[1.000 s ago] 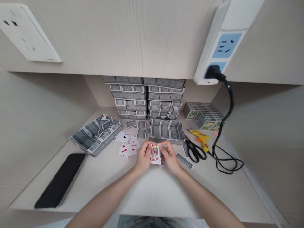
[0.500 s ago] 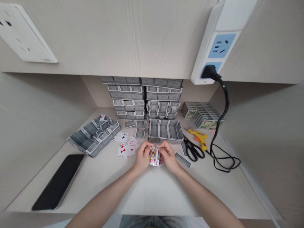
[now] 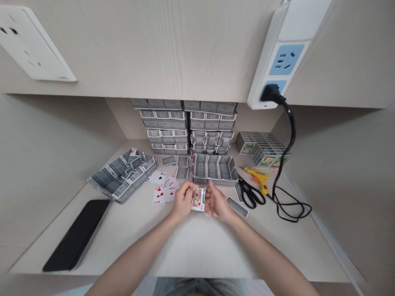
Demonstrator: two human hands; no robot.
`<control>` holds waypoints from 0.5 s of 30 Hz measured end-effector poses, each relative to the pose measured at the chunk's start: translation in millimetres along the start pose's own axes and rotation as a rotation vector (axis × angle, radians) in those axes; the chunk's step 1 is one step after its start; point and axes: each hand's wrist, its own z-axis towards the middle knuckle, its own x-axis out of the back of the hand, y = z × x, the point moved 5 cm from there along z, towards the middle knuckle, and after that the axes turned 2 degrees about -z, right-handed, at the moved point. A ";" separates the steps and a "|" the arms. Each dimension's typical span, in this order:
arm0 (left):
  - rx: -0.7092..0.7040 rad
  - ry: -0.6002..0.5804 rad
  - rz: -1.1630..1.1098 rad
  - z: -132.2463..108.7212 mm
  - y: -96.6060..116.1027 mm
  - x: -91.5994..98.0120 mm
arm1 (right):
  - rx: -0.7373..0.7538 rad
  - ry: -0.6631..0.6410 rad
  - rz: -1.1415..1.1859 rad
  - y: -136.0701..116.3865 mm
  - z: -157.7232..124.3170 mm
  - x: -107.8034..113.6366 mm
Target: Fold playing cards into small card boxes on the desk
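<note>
A jack of diamonds playing card (image 3: 198, 199) is upright between my hands, its face towards me. My left hand (image 3: 183, 201) pinches it at the left side, thumb along its upper edge. At the card's right edge is my right hand (image 3: 218, 203), with the thumb raised apart from the fingers; whether those fingers touch the card I cannot tell. Just beyond the hands sits an open box made of folded cards (image 3: 212, 181). Face-up cards (image 3: 165, 193) lie to the left, and a face-down card (image 3: 237, 206) lies to the right.
Black-handled scissors (image 3: 251, 195), a yellow glue gun (image 3: 259, 176) and a coiled black cord (image 3: 293, 205) lie on the right. A box of folded cards (image 3: 135, 185) and a black phone-like slab (image 3: 77, 234) are on the left. Stacked card boxes (image 3: 166, 123) stand behind.
My right thumb has lifted off the card's top edge and the right hand has opened. The card has shifted slightly left with my left hand.
</note>
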 end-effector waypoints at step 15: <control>-0.051 -0.136 -0.059 -7.1 13.2 -2.1 | -0.005 0.016 -0.263 2.2 -2.3 6.0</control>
